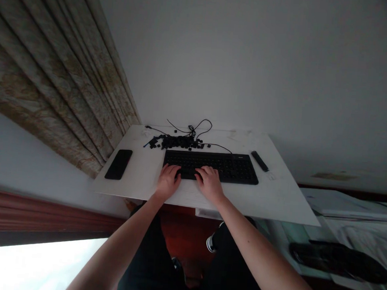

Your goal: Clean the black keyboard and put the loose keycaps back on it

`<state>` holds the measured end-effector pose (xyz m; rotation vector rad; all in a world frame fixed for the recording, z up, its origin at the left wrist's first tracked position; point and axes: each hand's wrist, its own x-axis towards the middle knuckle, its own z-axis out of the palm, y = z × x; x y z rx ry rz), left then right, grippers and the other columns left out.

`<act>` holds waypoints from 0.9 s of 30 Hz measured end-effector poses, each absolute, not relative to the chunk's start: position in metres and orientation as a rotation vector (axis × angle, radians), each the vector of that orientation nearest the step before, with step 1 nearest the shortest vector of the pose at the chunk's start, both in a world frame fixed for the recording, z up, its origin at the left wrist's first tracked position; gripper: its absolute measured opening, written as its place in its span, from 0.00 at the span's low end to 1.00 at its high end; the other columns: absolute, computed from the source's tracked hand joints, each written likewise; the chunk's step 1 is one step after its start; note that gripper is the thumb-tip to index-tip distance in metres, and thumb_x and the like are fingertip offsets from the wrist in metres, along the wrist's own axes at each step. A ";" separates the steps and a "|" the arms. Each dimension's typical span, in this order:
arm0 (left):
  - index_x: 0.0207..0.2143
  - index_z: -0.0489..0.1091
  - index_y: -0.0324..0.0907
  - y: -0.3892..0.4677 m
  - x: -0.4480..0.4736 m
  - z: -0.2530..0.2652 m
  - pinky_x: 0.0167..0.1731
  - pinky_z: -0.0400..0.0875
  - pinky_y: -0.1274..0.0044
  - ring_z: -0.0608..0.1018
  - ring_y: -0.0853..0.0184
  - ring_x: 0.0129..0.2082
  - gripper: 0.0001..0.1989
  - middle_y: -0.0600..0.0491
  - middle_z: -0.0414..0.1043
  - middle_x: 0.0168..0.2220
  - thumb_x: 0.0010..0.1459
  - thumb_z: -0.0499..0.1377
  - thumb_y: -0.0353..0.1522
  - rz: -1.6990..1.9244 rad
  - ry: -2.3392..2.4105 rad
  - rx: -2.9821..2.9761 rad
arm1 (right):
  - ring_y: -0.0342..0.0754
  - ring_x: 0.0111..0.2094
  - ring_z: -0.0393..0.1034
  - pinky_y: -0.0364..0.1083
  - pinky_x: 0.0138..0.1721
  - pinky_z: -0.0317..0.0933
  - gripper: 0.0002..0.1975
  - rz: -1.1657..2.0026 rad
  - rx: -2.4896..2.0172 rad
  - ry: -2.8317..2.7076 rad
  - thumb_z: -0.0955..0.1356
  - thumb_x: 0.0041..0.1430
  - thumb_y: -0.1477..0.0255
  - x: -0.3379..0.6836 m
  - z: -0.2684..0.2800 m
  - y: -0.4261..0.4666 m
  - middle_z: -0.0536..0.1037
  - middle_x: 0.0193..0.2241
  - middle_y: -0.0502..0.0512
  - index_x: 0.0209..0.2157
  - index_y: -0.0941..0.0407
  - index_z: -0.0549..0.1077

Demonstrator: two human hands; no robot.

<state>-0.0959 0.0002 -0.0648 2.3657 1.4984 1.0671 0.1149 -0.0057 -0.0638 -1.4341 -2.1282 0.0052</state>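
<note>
A black keyboard [236,169] lies flat on a white table [259,201], near its front edge. On the keyboard's left end rests my left hand [169,179], palm down with its fingers stretched over the keys. My right hand [209,181] lies over the front middle of the keyboard, fingers spread and thumb pointing left. Neither hand grips anything. Just behind the keyboard is a heap of loose black keycaps [179,142]. A thin black cable [218,145] runs from the keyboard's back edge and loops behind the heap.
A black phone [118,164] lies at the table's left. To the keyboard's right is a dark, slim stick-like object [259,161] beside a small clear piece. A patterned curtain [63,65] hangs at left, and a wall [235,68] stands behind the table.
</note>
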 end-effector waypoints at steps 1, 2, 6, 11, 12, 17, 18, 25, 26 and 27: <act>0.51 0.71 0.44 0.001 -0.096 -0.065 0.62 0.62 0.58 0.76 0.59 0.50 0.16 0.47 0.76 0.47 0.61 0.55 0.25 1.042 1.472 2.381 | 0.56 0.44 0.67 0.54 0.44 0.57 0.13 0.002 -1.440 -2.127 0.63 0.68 0.69 0.115 -0.064 -0.006 0.76 0.42 0.61 0.47 0.55 0.77; 0.51 0.71 0.44 0.002 -0.097 -0.066 0.60 0.64 0.59 0.76 0.59 0.50 0.15 0.47 0.76 0.47 0.62 0.55 0.26 1.020 1.447 2.392 | 0.56 0.43 0.67 0.54 0.44 0.57 0.13 -0.001 -1.445 -2.127 0.63 0.68 0.69 0.116 -0.064 -0.006 0.76 0.41 0.61 0.47 0.55 0.77; 0.52 0.72 0.45 0.005 -0.099 -0.067 0.56 0.69 0.61 0.76 0.58 0.52 0.15 0.47 0.76 0.50 0.65 0.54 0.28 1.000 1.411 2.396 | 0.56 0.44 0.67 0.53 0.43 0.58 0.13 0.006 -1.443 -2.131 0.63 0.68 0.70 0.118 -0.065 -0.006 0.76 0.42 0.60 0.48 0.54 0.77; 0.52 0.73 0.46 0.006 -0.098 -0.067 0.56 0.68 0.60 0.75 0.58 0.53 0.16 0.48 0.77 0.50 0.65 0.54 0.27 0.983 1.394 2.391 | 0.56 0.45 0.67 0.53 0.43 0.58 0.13 0.023 -1.441 -2.126 0.64 0.67 0.71 0.119 -0.067 -0.004 0.75 0.43 0.60 0.49 0.52 0.77; 0.51 0.73 0.46 0.006 -0.098 -0.067 0.56 0.68 0.60 0.75 0.58 0.52 0.15 0.48 0.77 0.49 0.65 0.54 0.27 0.976 1.391 2.393 | 0.56 0.45 0.67 0.53 0.44 0.58 0.13 0.027 -1.442 -2.124 0.64 0.67 0.70 0.119 -0.068 -0.004 0.75 0.43 0.60 0.49 0.53 0.77; 0.49 0.76 0.45 0.007 -0.098 -0.066 0.54 0.68 0.60 0.76 0.58 0.50 0.14 0.48 0.79 0.46 0.65 0.54 0.27 0.972 1.391 2.385 | 0.56 0.45 0.67 0.54 0.44 0.58 0.14 0.037 -1.441 -2.140 0.63 0.68 0.69 0.118 -0.068 -0.004 0.76 0.43 0.60 0.49 0.53 0.78; 0.48 0.76 0.46 0.008 -0.098 -0.066 0.54 0.68 0.60 0.76 0.59 0.50 0.14 0.48 0.79 0.46 0.65 0.54 0.27 0.972 1.389 2.380 | 0.56 0.45 0.67 0.54 0.43 0.57 0.15 0.034 -1.443 -2.144 0.63 0.68 0.70 0.118 -0.068 -0.004 0.77 0.42 0.60 0.49 0.53 0.78; 0.46 0.77 0.46 0.012 -0.096 -0.065 0.52 0.70 0.63 0.77 0.60 0.47 0.13 0.49 0.80 0.43 0.66 0.54 0.27 0.999 1.435 2.322 | 0.56 0.44 0.68 0.53 0.43 0.56 0.14 0.014 -1.462 -2.109 0.61 0.69 0.72 0.118 -0.069 -0.003 0.79 0.41 0.59 0.47 0.53 0.77; 0.46 0.77 0.46 0.013 -0.096 -0.065 0.52 0.70 0.63 0.77 0.60 0.46 0.13 0.49 0.80 0.42 0.66 0.54 0.28 1.004 1.443 2.315 | 0.56 0.43 0.68 0.53 0.43 0.56 0.14 0.017 -1.460 -2.098 0.61 0.69 0.72 0.118 -0.069 -0.004 0.79 0.41 0.59 0.46 0.53 0.78; 0.45 0.77 0.46 0.013 -0.095 -0.065 0.51 0.70 0.63 0.77 0.60 0.46 0.13 0.49 0.80 0.42 0.66 0.55 0.28 1.005 1.449 2.313 | 0.56 0.43 0.68 0.54 0.43 0.57 0.14 0.020 -1.456 -2.087 0.61 0.69 0.72 0.118 -0.069 -0.004 0.79 0.41 0.58 0.44 0.53 0.78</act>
